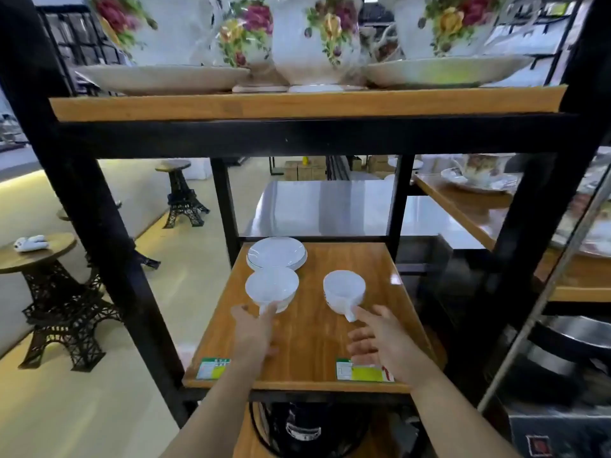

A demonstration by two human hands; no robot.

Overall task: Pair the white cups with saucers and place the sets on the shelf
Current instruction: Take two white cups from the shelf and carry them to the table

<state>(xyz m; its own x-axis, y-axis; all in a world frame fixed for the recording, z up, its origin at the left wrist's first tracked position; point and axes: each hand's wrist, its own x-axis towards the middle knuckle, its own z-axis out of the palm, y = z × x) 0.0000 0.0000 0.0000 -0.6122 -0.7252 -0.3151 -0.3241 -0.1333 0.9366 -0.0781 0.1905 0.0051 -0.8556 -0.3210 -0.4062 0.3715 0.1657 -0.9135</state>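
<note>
Two white cups stand on the wooden shelf [380, 266], their handles turned toward me. The left cup [271, 287] sits just in front of a small stack of white saucers [276, 252] at the shelf's back left. The right cup [344, 289] stands alone on the bare wood. My left hand [256, 328] reaches to the left cup, fingertips at its handle, fingers apart. My right hand [380, 338] hovers open over the shelf, its index fingertip touching the right cup's handle. Neither cup is lifted.
Black metal posts [228, 206] frame the shelf on both sides. An upper shelf [297, 105] carries rose-patterned cups and saucers. Two price labels [363, 370] are stuck along the front edge. Tower-shaped stools [62, 302] stand on the floor to the left; another shelf stands at right.
</note>
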